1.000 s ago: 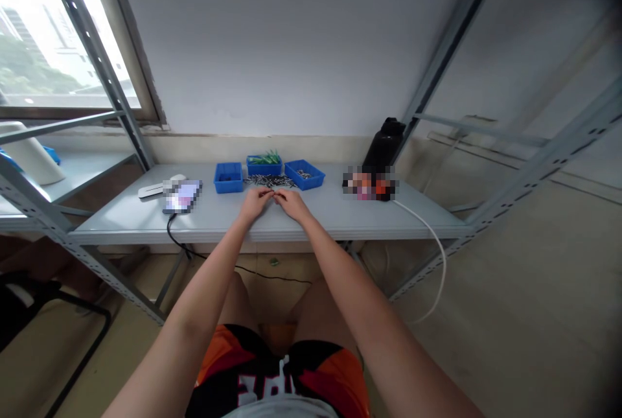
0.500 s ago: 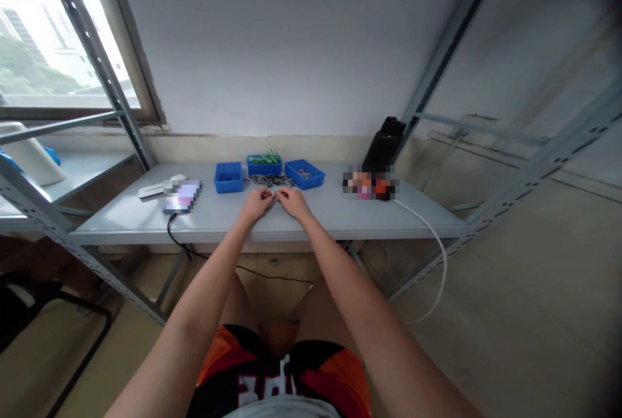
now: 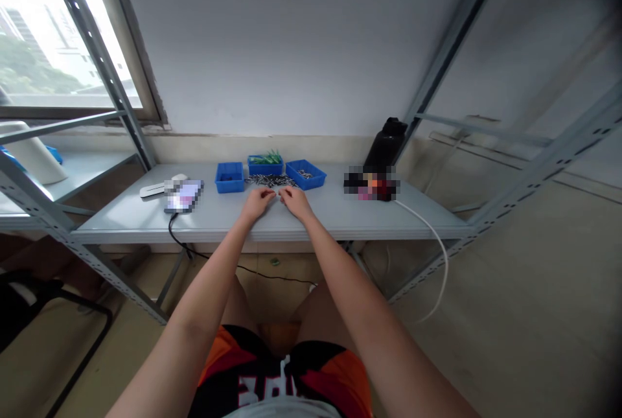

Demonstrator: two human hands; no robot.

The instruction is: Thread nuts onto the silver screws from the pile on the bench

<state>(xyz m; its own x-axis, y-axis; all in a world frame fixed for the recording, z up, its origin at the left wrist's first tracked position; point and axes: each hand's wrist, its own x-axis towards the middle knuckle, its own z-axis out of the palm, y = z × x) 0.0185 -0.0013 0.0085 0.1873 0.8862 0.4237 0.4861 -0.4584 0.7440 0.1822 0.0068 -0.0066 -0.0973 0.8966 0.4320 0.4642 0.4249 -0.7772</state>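
My left hand [image 3: 258,201] and my right hand [image 3: 294,201] are close together over the front half of the grey shelf table [image 3: 218,218]. Fingers on both are pinched; whatever small thing is between them is too small to make out. Just beyond the fingertips lies a loose pile of small black and silver pieces [image 3: 270,181]. Around that pile stand three blue trays: the left tray [image 3: 230,187] has dark small parts inside, the rear tray [image 3: 265,170] holds green strips [image 3: 266,157], and the right tray [image 3: 318,183] contains small metallic pieces [image 3: 306,174].
A phone [image 3: 183,197] with a black cable [image 3: 173,230] and a white device [image 3: 153,191] lie to the left. On the right, a black bottle [image 3: 386,146] stands behind blurred items, from which a white cable [image 3: 444,262] hangs. Metal uprights [image 3: 447,48] flank the table.
My fingertips have drawn slightly apart, leaving a small gap between the hands. The view has shifted a little; the trays and pile look the same.
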